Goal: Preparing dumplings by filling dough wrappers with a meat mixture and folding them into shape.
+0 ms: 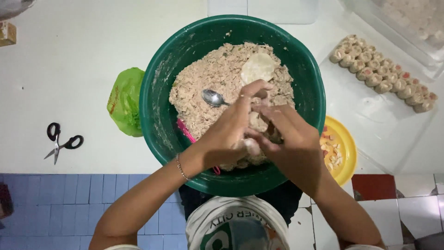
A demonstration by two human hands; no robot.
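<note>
Both hands meet over a large round green plastic bowl [162, 115] of pale minced filling [208, 78]. The left hand [231, 129] curls its grip around a metal spoon [212, 97], while the right hand [291, 143] pinches a small dumpling [257, 122] closed between them. A round white wrapper [257, 67] lies on the filling.

A: Left of centre on the white floor: black-handled scissors [60, 141], blades shut, lying apart from everything. Near them, a crumpled green plastic bag [126, 101].

B: Right side?

A: Clear plastic tray [384, 125] holding formed dumplings [384, 74] in two diagonal rows, some topped with red bits. Yellow plate [344, 153] with small chopped pieces, cream and red, at the tray's near-left corner.

B: Top edge?

A: Another clear container [411, 23], contents blurred. Blue tiles [69, 203] bottom left, one red tile [374, 186] bottom right.
</note>
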